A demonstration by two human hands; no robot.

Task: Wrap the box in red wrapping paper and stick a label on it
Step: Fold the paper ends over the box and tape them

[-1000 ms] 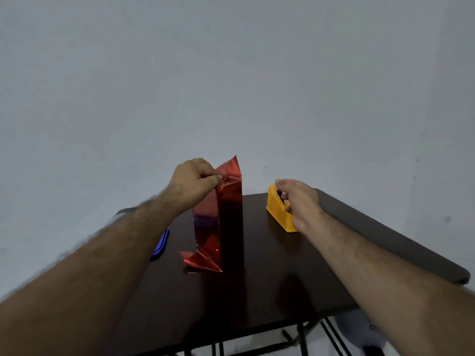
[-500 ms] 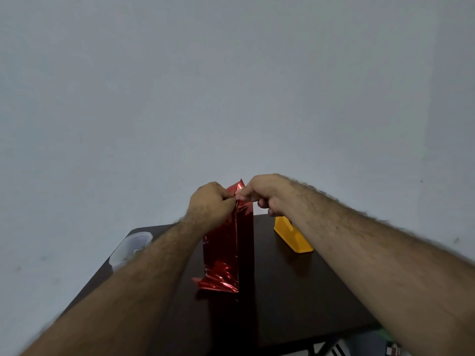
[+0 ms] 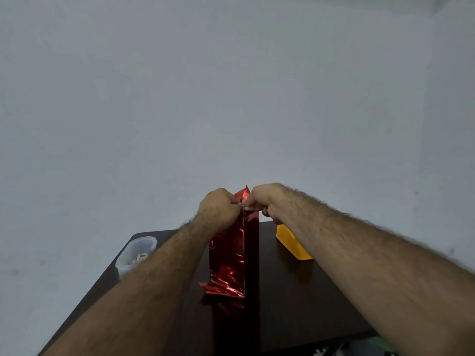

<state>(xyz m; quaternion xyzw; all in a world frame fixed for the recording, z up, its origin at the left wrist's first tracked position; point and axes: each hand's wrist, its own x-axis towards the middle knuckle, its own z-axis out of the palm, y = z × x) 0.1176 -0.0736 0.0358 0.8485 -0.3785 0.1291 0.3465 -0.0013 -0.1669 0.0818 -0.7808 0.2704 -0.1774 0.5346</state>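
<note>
A dark brown table [image 3: 295, 304] is stretching out beneath both forearms, backed by a plain grey wall [image 3: 231, 86] that is filling most of the view. The box, wrapped in shiny red paper [image 3: 231, 253], is standing upright on the table directly below the hands. The left hand [image 3: 218, 206] and right hand [image 3: 264, 199] are meeting at its top, both curling their fingers and pinching the paper's upper fold. A yellow tape dispenser [image 3: 293, 242] is sitting just beyond the right forearm, which is partly hiding it. A clear plastic container [image 3: 136, 250] is lying outside the left forearm, its contents hard to make out. The fingertips are hiding behind the knuckles.
</note>
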